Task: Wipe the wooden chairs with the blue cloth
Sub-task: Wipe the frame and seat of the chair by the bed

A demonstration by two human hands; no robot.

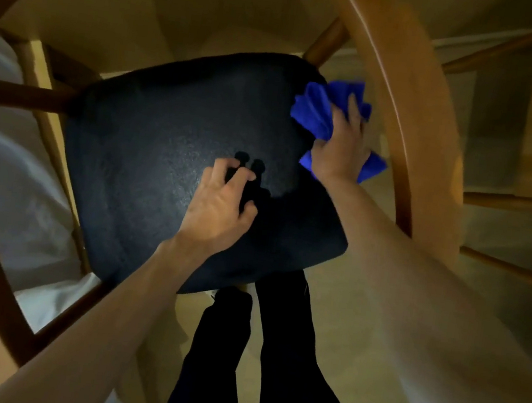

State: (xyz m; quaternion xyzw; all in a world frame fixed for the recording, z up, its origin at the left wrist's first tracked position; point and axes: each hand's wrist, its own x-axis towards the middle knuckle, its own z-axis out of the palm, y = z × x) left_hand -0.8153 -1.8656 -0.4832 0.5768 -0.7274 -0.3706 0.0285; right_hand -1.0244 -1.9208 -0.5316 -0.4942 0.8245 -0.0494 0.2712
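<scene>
The right hand (341,147) grips the bunched blue cloth (317,110) at the dark seat's (148,158) far right corner, close beside the wooden chair's (414,119) curved rail; the left hand (219,208) rests on the seat with fingers loosely bent.

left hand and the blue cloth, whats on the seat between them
In the head view, only bare dark seat lies between the left hand and the blue cloth, crossed by finger shadows. The right hand grips the cloth at the seat's edge.

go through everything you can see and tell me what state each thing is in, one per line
Crumpled blue cloth: bunched, pressed at the seat's far right corner.
Dark padded chair seat: bare, fingers resting on it.
Curved wooden chair frame: upright.
Right hand: gripping the cloth.
Left hand: fingertips braced on the seat.
</scene>
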